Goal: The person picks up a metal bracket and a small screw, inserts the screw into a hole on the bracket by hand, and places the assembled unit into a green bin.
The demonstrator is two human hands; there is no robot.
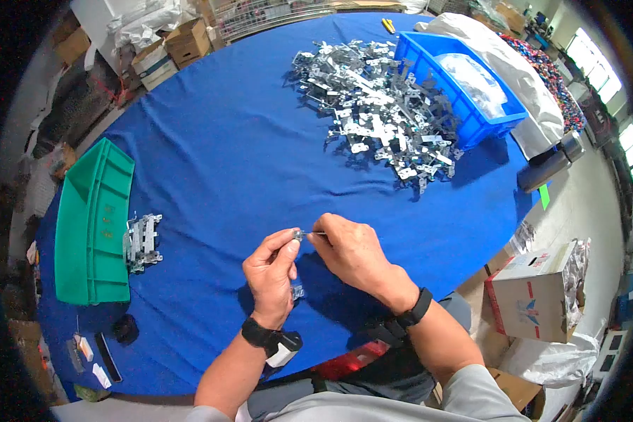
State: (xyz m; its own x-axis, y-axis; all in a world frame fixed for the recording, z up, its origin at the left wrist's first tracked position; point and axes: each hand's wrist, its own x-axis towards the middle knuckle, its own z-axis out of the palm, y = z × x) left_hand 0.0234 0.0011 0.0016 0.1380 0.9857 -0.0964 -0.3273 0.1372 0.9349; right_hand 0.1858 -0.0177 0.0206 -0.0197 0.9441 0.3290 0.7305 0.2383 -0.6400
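My left hand (269, 281) is closed on a small metal bracket (298, 235), its upper end pinched between thumb and forefinger. A lower part of the bracket (297, 291) shows beside the palm; the rest is hidden. From the right, my right hand (355, 254) pinches a thin metal rod (315, 233) whose tip meets the bracket's upper end. Both hands are over the blue cloth (218, 169) near the table's front. Farther back lies a heap of loose metal brackets (380, 116). A small neat stack of brackets (145, 243) sits at the left.
A green plastic bin (111, 278) stands left of the stack. Behind the heap is a blue crate (491, 128) holding a clear plastic bag (475, 81). A dark bottle (547, 167) lies at the right edge; a carton (531, 299) is below. Small tools (108, 357) lie front left.
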